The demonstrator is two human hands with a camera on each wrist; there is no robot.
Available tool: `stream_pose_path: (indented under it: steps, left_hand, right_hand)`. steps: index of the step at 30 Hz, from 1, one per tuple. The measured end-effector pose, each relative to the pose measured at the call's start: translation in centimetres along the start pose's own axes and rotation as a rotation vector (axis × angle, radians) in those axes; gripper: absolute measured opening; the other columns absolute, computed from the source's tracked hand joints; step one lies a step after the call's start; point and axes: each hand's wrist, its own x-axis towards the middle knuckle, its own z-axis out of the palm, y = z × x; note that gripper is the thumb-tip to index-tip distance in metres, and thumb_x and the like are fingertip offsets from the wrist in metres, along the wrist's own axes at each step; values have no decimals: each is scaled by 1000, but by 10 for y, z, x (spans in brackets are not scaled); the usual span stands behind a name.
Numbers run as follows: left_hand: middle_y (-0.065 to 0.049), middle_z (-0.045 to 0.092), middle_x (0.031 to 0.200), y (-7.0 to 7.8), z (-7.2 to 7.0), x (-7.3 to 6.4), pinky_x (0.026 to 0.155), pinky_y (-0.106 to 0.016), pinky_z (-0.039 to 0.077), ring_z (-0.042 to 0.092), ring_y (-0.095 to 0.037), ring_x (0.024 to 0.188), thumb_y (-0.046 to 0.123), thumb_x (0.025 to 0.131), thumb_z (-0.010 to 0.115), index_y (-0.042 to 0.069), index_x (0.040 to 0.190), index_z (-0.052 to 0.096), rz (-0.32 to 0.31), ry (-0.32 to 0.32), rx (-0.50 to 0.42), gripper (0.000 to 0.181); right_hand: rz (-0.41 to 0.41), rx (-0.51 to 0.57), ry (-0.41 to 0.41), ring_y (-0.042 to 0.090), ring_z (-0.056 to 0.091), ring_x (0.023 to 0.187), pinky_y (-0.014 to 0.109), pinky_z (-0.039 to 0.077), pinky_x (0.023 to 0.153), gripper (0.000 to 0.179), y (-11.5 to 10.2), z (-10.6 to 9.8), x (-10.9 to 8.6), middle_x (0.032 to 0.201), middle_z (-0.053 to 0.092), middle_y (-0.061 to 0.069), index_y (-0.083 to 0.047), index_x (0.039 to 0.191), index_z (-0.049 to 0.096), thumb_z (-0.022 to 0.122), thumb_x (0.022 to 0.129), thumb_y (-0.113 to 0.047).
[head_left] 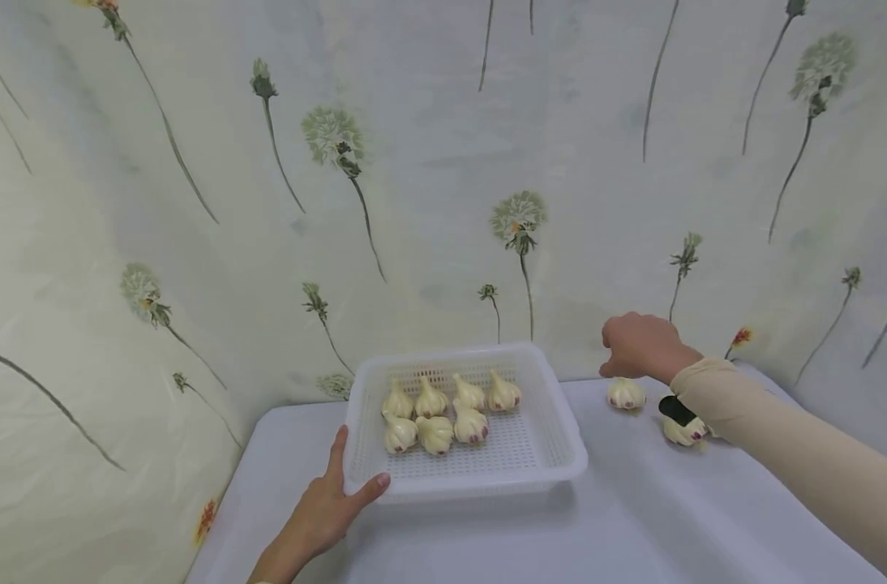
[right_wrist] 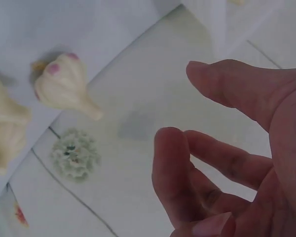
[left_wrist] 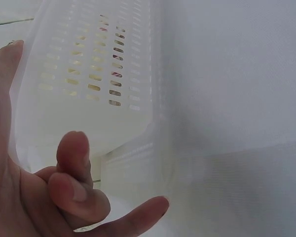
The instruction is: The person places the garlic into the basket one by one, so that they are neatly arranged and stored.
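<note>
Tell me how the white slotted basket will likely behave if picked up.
The white slotted basket is probably light for its size, since its walls are thin and full of openings. It may carry left-heavy: the seven garlic bulbs sit mostly toward its left. They could roll if it tilts, as bare floor shows on the right.

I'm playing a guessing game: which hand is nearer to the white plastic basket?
Left. The left hand holds the white plastic basket at its near left corner; the right hand is apart from it, beyond its right side.
</note>
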Motion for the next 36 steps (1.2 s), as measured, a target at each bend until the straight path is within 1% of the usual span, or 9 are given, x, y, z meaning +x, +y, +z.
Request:
stream_pose_path:
  steps: [4,7,13,18,21,25,30,33,36]
  left_hand:
    - [-9,63,72,-2,1,1,59,-35,47,61,-20,63,67,93,69,18,172,2,4,7,3,114]
    - [-9,63,73,-3,1,1,60,-35,47,61,-21,65,68,92,69,19,172,3,12,15,11,115]
    - [-9,63,72,-3,-1,0,59,-35,47,61,-20,63,66,93,70,19,172,3,10,18,9,114]
    - [-9,63,72,0,-1,0,59,-35,46,61,-20,62,65,93,70,19,172,2,-2,7,-2,114]
    - [-9,63,73,0,0,0,59,-35,46,61,-21,63,65,94,70,19,172,2,-5,3,-3,113]
    - [-9,63,75,-1,0,-1,60,-35,46,61,-21,66,66,93,70,19,172,3,-4,9,-4,113]
    - [-9,64,76,-5,3,1,60,-36,46,60,-21,67,65,94,69,20,172,3,8,8,0,112]
    - [-9,64,76,-6,3,2,60,-36,46,61,-21,67,65,94,69,20,172,2,17,4,6,112]
    - [-9,63,74,-6,2,3,60,-36,47,61,-21,66,67,93,69,20,172,3,25,15,9,113]
  right_hand:
    - [44,11,-67,21,56,63,38,45,55,22,23,11,-13,76,63,4,-8,83,68,81,86,-26]
    - [70,14,-97,18,54,59,36,41,54,25,37,20,-22,70,59,2,-10,78,63,82,85,-25]
    - [116,49,-150,20,63,57,34,46,53,28,61,36,-35,77,65,5,-3,90,66,84,86,-25]
    - [148,74,-177,21,64,59,35,48,55,39,78,54,-41,81,66,7,4,102,66,84,85,-26]
    - [178,92,-197,22,63,60,35,49,55,40,85,68,-42,80,64,7,2,99,64,85,85,-29]
    - [203,114,-190,23,61,62,35,48,56,43,90,89,-41,80,60,8,1,102,62,84,87,-33]
    - [198,127,-169,24,60,65,35,51,55,61,96,113,-44,85,61,12,11,121,59,82,89,-36]
    - [197,139,-154,24,60,64,35,51,55,71,98,120,-44,87,61,14,15,131,53,81,89,-36]
    - [196,161,-138,24,60,63,36,51,55,75,100,121,-42,88,61,15,16,135,50,80,89,-35]
